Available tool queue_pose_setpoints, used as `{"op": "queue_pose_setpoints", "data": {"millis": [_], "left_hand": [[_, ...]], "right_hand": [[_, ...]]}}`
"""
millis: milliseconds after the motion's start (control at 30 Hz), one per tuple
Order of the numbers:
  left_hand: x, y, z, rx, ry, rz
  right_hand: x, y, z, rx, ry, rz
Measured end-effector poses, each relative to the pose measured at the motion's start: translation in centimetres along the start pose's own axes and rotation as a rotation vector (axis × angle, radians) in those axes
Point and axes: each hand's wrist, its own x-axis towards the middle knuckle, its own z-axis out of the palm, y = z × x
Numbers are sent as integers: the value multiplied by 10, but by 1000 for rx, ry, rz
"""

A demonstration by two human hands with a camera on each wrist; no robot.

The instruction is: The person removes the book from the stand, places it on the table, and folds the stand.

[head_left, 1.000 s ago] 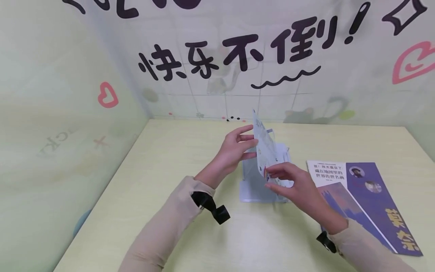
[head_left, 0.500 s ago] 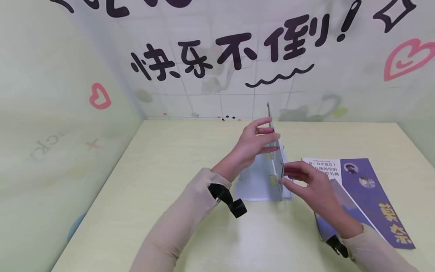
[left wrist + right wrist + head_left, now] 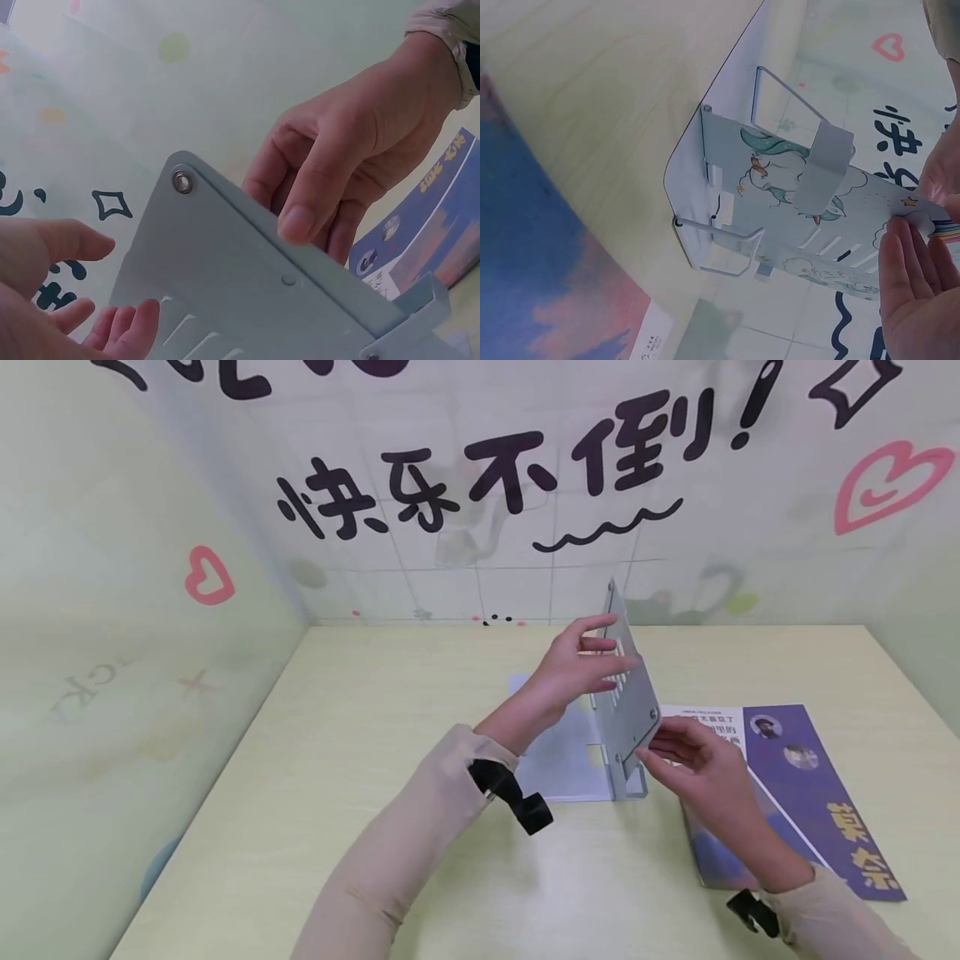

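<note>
A pale blue metal book stand [image 3: 636,697] stands on the table with its panel swung up from its flat base plate [image 3: 562,768]. The panel's plain, slotted back faces left; the right wrist view shows unicorn prints and wire clips [image 3: 787,97] on the other face. Extended fingers of my left hand [image 3: 573,672] lie against the slotted back, the thumb apart from it in the left wrist view. My right hand [image 3: 701,768] pinches the panel's near right edge, thumb on the near side, fingers [image 3: 911,262] along the printed face.
Two purple and white booklets [image 3: 810,777] overlap on the table [image 3: 300,810] at the right, partly under my right forearm. A printed curtain [image 3: 420,585] hangs behind the table, with another at the left.
The panel has tipped to the right, past edge-on, so its slotted back now shows instead of its printed face. Both hands have moved right with it, and the head view has shifted.
</note>
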Motion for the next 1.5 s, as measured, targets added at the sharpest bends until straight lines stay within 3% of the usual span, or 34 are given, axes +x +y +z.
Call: {"op": "queue_pose_setpoints", "data": {"millis": [200,333,500,667,800,967,1100,1500], "left_hand": [[-15,0,-30,131,9,121],[-21,-15,-56,249,20,181],[-27,-53,-81,399,6,141],[-28,-91,-95,492,-16,73],[-24,-110,-95,509,-54,44],[-19,-122,-87,493,-37,82],[-15,-126,-81,528,-25,117],[-5,-135,-66,679,-69,181]], "right_hand": [[-1,0,-2,18,4,21],[-1,2,-3,17,-3,34],[-2,2,-2,24,-14,44],[-1,1,-1,31,-24,32],[-1,1,0,29,-19,27],[-1,1,0,36,-13,31],[0,1,0,31,-14,28],[1,1,2,39,-20,18]]}}
